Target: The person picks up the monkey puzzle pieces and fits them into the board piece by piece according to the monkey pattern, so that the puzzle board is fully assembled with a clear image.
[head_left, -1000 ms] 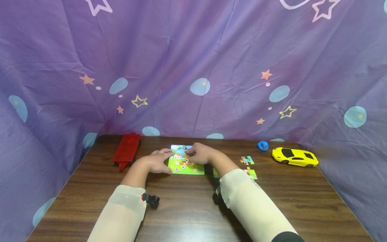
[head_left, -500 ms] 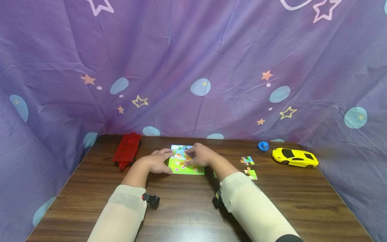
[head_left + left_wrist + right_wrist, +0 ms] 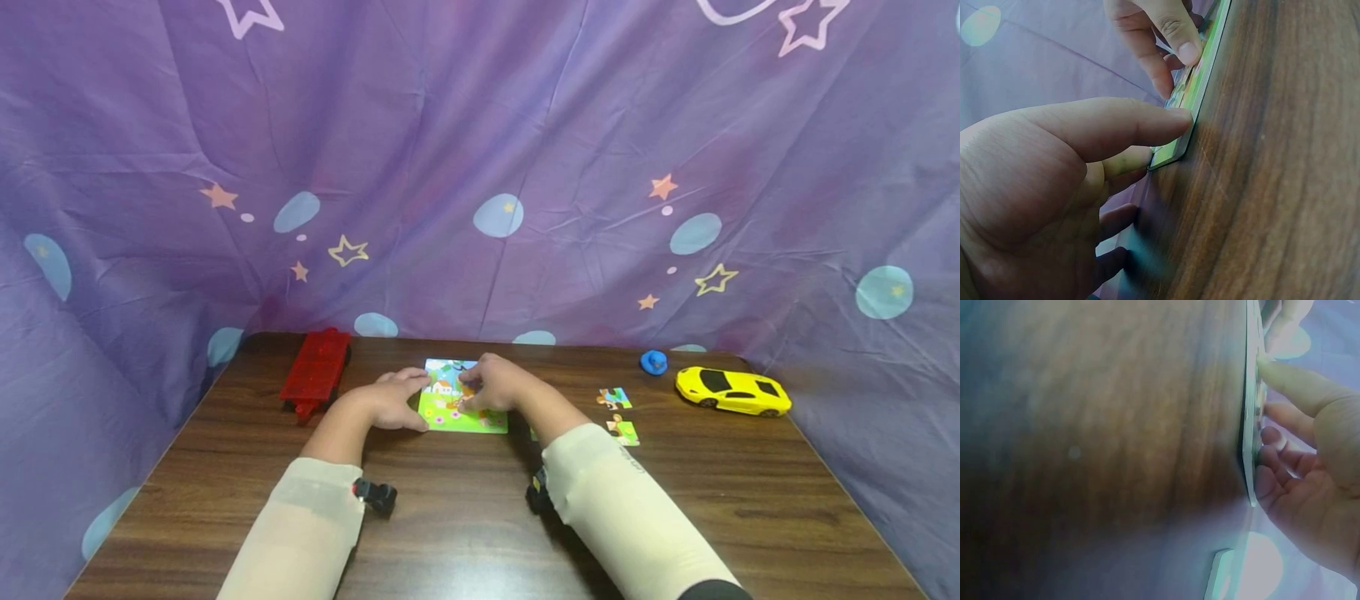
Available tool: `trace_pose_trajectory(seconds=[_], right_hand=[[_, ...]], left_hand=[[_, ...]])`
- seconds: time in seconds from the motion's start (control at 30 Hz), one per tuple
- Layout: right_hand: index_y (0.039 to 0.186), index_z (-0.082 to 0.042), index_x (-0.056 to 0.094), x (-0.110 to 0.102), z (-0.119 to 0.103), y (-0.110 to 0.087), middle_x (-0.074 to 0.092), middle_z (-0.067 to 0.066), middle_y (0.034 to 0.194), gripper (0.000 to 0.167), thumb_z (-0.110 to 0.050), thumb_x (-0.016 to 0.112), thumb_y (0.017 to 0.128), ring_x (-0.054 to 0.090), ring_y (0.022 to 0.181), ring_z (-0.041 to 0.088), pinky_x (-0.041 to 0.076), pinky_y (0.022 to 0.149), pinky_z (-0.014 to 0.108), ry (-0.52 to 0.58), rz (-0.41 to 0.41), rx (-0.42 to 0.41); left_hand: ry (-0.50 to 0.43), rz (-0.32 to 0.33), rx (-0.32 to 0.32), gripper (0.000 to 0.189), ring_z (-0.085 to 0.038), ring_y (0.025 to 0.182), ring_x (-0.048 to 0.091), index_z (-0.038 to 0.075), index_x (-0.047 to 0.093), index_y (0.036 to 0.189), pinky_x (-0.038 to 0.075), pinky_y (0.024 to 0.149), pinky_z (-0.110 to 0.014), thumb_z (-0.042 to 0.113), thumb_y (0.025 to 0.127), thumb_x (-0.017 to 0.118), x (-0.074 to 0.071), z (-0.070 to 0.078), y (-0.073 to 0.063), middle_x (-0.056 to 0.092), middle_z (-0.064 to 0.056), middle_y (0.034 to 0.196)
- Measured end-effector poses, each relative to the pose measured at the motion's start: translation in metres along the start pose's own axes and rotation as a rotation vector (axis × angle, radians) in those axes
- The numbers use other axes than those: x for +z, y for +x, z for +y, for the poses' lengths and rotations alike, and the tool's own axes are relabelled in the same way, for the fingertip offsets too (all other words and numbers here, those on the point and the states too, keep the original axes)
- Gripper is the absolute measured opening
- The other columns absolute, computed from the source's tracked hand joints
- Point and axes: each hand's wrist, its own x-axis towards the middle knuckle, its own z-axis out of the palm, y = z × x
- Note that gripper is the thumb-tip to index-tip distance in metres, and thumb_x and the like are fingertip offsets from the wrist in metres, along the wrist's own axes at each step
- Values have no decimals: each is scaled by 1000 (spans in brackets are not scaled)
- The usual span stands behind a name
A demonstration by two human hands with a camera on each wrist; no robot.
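A colourful jigsaw puzzle board (image 3: pixel 465 425), with a house and flowers on green, lies flat on the table. My left hand (image 3: pixel 390 402) holds its left side, thumb at the near corner and fingertips at the far part of that edge. In the left wrist view, the thumb (image 3: pixel 1154 123) rests on the board's rim. My right hand (image 3: pixel 498 385) is over the right half, thumb and index finger spread on a puzzle piece (image 3: pixel 471 398) within the picture. The right wrist view shows the right hand (image 3: pixel 1335 440) touching the board's face; the piece is mostly hidden there.
Two loose puzzle pieces, one upper (image 3: pixel 614 398) and one lower (image 3: pixel 622 429), lie right of the board. Another green piece (image 3: pixel 534 434) is mostly behind the right wrist. A blue toy hat (image 3: pixel 654 362), a yellow toy car (image 3: pixel 732 391) and a red toy trailer (image 3: pixel 317 367) stand farther out.
The right thumb has shifted toward the near side of the board, spreading from the index finger over the piece. The left hand and the loose pieces stay in place.
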Motion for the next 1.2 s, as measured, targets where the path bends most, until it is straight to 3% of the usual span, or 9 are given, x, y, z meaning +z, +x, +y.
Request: trace_pose_trajectory(seconds=[0.37, 0.67, 0.97, 1.2], right_hand=[[145, -19, 68, 2, 2, 1, 63, 12, 136, 66, -46, 87, 88, 62, 126, 30, 48, 120, 49, -9, 22, 33], [143, -15, 69, 6, 3, 2, 61, 8, 130, 69, -43, 91, 84, 63, 115, 24, 53, 112, 47, 23, 74, 9], [135, -18, 75, 8, 6, 2, 60, 6, 142, 57, -35, 92, 84, 62, 128, 28, 50, 118, 48, 50, 77, -63], [134, -18, 76, 7, 6, 0, 56, 10, 152, 52, -32, 90, 86, 58, 138, 34, 45, 122, 53, 79, 38, -63]], left_hand=[[12, 1, -7, 93, -38, 164, 22, 19, 36, 168, 28, 129, -67, 41, 89, 79, 0, 1, 0, 24, -4, 179], [8, -1, -15, 93, -38, 164, 22, 19, 36, 169, 27, 130, -67, 41, 89, 79, 1, -2, 3, 24, -4, 179], [12, 2, -5, 94, -38, 164, 22, 18, 36, 169, 27, 130, -67, 41, 89, 79, 0, -1, 1, 24, -4, 179], [15, 1, -6, 93, -38, 164, 22, 18, 36, 169, 27, 130, -67, 41, 90, 79, 1, 0, 1, 24, -4, 179]])
